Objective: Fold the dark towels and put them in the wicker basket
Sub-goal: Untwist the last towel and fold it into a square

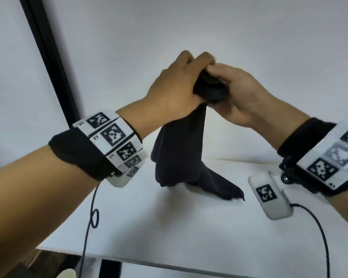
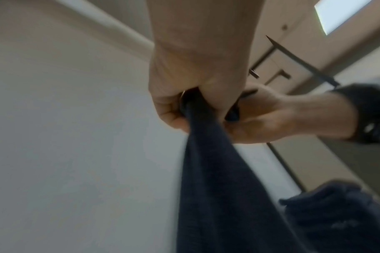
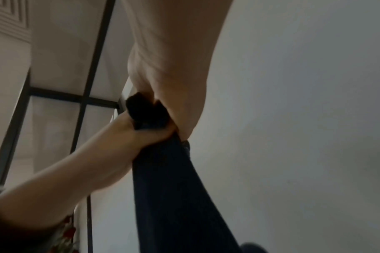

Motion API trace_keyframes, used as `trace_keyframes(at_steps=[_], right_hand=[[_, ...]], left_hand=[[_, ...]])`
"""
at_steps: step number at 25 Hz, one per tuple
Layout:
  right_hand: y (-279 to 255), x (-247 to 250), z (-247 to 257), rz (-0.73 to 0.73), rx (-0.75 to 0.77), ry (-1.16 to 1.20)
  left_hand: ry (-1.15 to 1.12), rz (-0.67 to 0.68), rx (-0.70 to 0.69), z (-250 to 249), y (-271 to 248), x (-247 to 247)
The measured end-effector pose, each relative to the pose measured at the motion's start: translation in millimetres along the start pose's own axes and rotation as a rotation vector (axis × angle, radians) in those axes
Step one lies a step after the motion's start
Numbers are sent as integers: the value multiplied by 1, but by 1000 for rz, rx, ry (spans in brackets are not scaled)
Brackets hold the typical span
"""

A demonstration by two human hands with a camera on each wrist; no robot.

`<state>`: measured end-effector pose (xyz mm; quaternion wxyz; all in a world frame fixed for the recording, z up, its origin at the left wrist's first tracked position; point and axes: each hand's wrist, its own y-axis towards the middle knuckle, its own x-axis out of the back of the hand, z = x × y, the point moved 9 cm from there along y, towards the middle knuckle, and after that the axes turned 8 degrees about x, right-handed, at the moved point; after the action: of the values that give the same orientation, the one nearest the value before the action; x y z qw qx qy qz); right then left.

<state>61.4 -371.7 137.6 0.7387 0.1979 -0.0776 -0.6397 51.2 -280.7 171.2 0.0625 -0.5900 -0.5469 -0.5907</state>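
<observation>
A dark towel (image 1: 179, 153) hangs bunched from both hands above the white table (image 1: 169, 227), its lower end trailing on the tabletop. My left hand (image 1: 179, 83) grips the gathered top of the towel (image 2: 217, 179) in a fist. My right hand (image 1: 237, 93) is pressed against the left, its fingers curled round the same bunched top of the towel (image 3: 180, 188). In the left wrist view the left hand (image 2: 184, 102) clamps the cloth and the right hand (image 2: 271, 116) sits just behind it. The wicker basket is not in view.
A white wall (image 1: 209, 27) stands behind the table, with a black vertical frame post (image 1: 48, 57) at the left. Cables (image 1: 92, 213) hang from both wrist bands over the table's front edge. A pale cup rim (image 1: 67, 274) shows below the table edge.
</observation>
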Motion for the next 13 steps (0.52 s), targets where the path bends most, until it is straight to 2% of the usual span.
trace_keyframes(at_steps=[2,6,8,10,13], right_hand=[[-9,0,-19,39,35,-61],[-22,-5,-79,157,0,-544],[-23,13,-106,184,-101,-638],[-24,46,-122,230,-244,-723],[-14,102,-115,257,-372,-989]], left_hand=[[-8,-86,91,20,7,13],[-382,-305,270,57,9,51],[-570,-398,378,92,2,72],[-753,-431,514,142,-12,79],[-758,-482,722,217,-50,76]])
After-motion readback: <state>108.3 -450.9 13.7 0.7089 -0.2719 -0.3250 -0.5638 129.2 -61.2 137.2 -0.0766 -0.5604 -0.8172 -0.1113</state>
